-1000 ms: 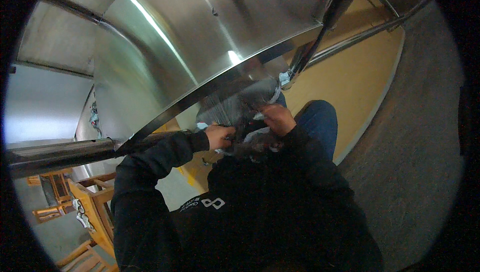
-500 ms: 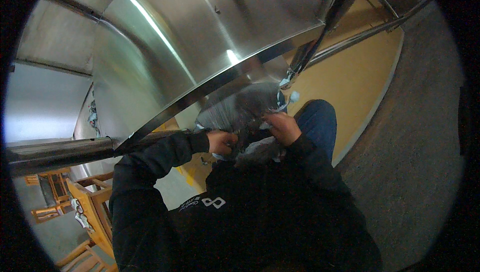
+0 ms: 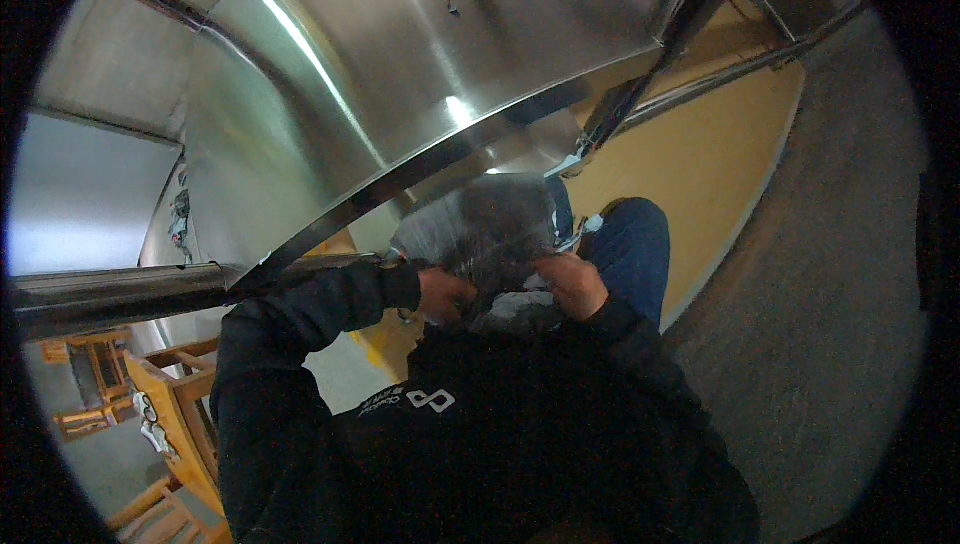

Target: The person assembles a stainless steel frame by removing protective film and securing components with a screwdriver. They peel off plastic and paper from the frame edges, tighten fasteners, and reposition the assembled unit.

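Observation:
A dark, see-through plastic bag (image 3: 475, 219) hangs in front of my body, below the edge of the steel tabletop. Its left side is gripped by my left hand (image 3: 445, 296), fingers curled in on the film. Opposite, my right hand (image 3: 572, 284) pinches the bag's right side with bent fingers. Pale crumpled material (image 3: 520, 312) shows between the hands, close to my torso; whether it lies inside the bag I cannot tell. A light-coloured scrap (image 3: 594, 224) sticks out beside the bag, above my right hand.
A shiny steel tabletop (image 3: 400, 74) spans the area ahead, with a steel bar (image 3: 120, 299) at left and a steel leg (image 3: 640, 94) at right. A yellowish panel (image 3: 710, 184) lies beyond my bent knee (image 3: 635, 244). Wooden chairs (image 3: 180, 414) stand lower left.
My right hand has come down, nearer my body, along with the bag's edge. The left hand has dropped slightly. More pale material shows between them.

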